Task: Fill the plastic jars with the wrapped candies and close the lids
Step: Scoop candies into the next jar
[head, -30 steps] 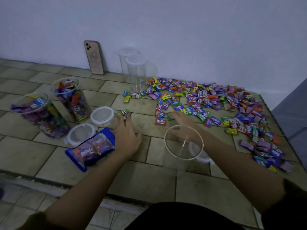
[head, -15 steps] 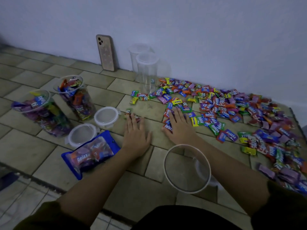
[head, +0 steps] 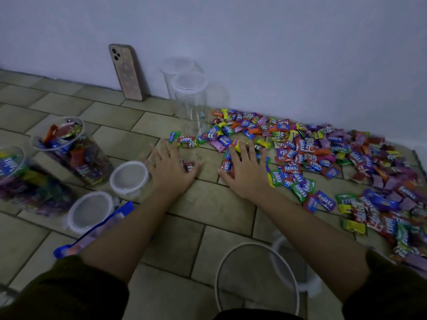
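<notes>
Gathering step, it seems: left hand [head: 169, 174] and right hand [head: 246, 174] lie flat, fingers spread and gripping nothing, on colourful wrapped candies [head: 323, 153]. Next probably calls for scooping them into the empty clear plastic jar [head: 254, 243].

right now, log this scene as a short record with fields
left grip: open, flat on floor tiles, one wrapped candy at its thumb
right grip: open, fingers spread over edge of candy pile
filled jars: two, far left, no lids on
loose lids: two, beside them
empty jar: open, near the person
lidded empty jars: two, by wall
extras: phone leaning on wall; blue candy bag by left forearm
</notes>
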